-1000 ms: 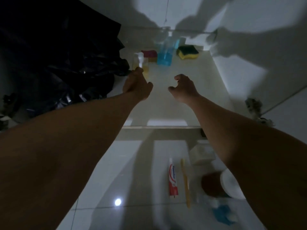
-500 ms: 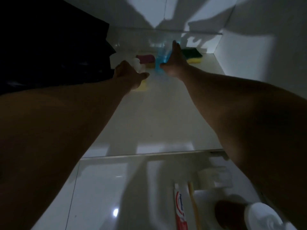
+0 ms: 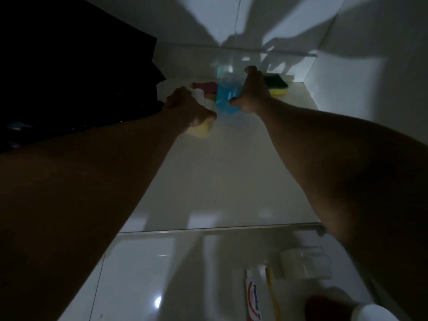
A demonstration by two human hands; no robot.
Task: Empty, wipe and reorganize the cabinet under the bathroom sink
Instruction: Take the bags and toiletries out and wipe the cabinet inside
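Dim cabinet floor [image 3: 220, 172]: at its back my left hand [image 3: 187, 108] grips the yellow pump bottle [image 3: 200, 130], my right hand [image 3: 253, 96] wraps the upright blue bottle [image 3: 224, 99] just beside; exit lies straight toward me

dim | light from camera side | arm shadows on back wall of cabinet [image 3: 220, 172] | glare spot on tile [image 3: 158, 301] before cabinet | soft, edges bent
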